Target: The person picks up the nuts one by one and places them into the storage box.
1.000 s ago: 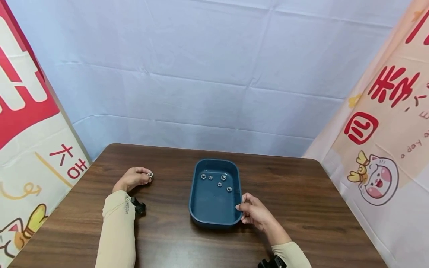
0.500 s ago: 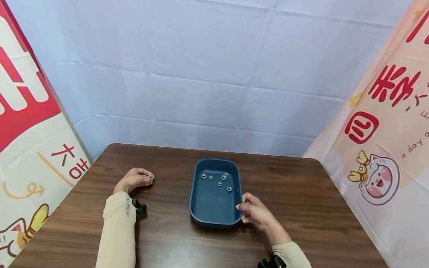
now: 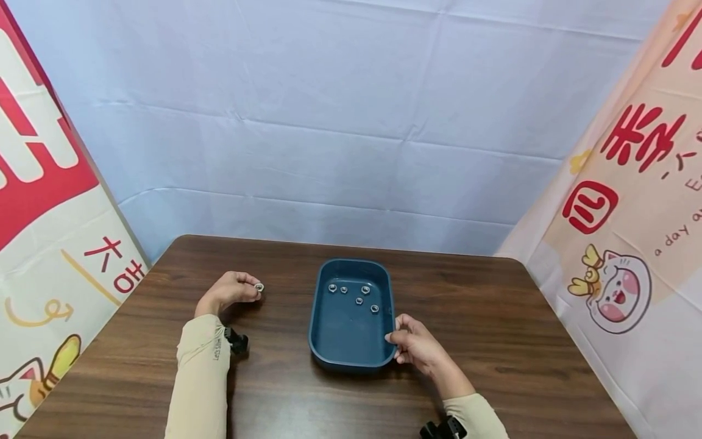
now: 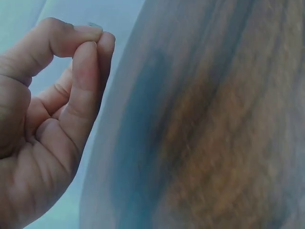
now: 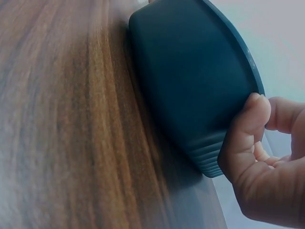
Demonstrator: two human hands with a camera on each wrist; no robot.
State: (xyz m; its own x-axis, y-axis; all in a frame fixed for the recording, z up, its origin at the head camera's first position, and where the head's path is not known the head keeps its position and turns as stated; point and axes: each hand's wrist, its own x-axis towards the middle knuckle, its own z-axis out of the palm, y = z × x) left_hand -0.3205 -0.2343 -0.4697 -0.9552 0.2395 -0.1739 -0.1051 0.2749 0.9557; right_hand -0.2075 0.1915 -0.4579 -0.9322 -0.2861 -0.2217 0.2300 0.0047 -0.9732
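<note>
In the head view my left hand (image 3: 234, 289) pinches a small silver hex nut (image 3: 259, 287) between thumb and fingertips, over the left part of the table. The left wrist view shows the fingertips pressed together, with just a sliver of the nut (image 4: 94, 25) peeking out and the rest hidden. A blue rectangular tray (image 3: 351, 347) stands on the table right of that hand. Several metal nuts (image 3: 359, 300) lie in its far half. My right hand (image 3: 419, 347) grips the tray's right rim, thumb over the edge; the right wrist view shows the tray's outer wall (image 5: 190, 67) beside the fingers.
The dark wood-grain table (image 3: 493, 323) has rounded far corners. Behind it hangs a pale cloth backdrop (image 3: 329, 122), with printed banners (image 3: 620, 292) at both sides. A small black camera (image 3: 237, 341) is strapped at each wrist.
My left hand has moved a little to the right, toward the tray, carrying the nut. The right hand and the tray have stayed in place.
</note>
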